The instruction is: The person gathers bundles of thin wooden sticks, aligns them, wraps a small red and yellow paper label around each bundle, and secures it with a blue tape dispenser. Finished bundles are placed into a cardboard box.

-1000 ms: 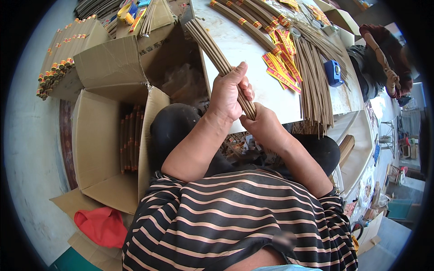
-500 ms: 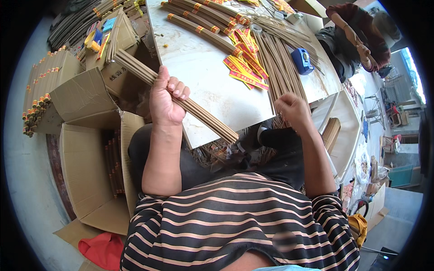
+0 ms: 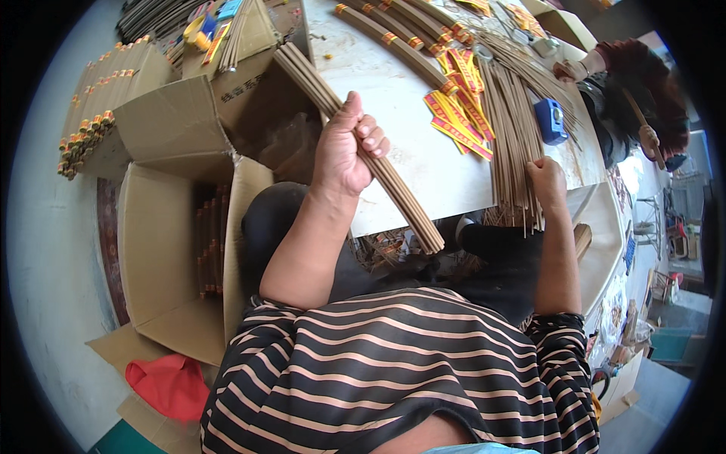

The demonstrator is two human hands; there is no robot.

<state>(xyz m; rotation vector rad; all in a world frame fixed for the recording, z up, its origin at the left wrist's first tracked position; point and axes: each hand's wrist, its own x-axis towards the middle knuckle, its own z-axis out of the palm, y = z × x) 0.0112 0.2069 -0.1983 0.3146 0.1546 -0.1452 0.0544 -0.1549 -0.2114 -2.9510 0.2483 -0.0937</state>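
Brown stick bundle (image 3: 404, 198), no band visible, slants over the near left part of the bench (image 3: 454, 181), left hand (image 3: 342, 155) fingers closed round it. Right hand (image 3: 548, 181): fingers curled at unbundled loose sticks (image 3: 513, 125), hold unclear. Banded bundles (image 3: 411, 55) farther across the bench appear finished.

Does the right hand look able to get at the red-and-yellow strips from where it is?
Probably yes. Only the loose sticks seem to lie between the right hand and the strips, low enough to reach over; the bundle in the left hand sits left of them.
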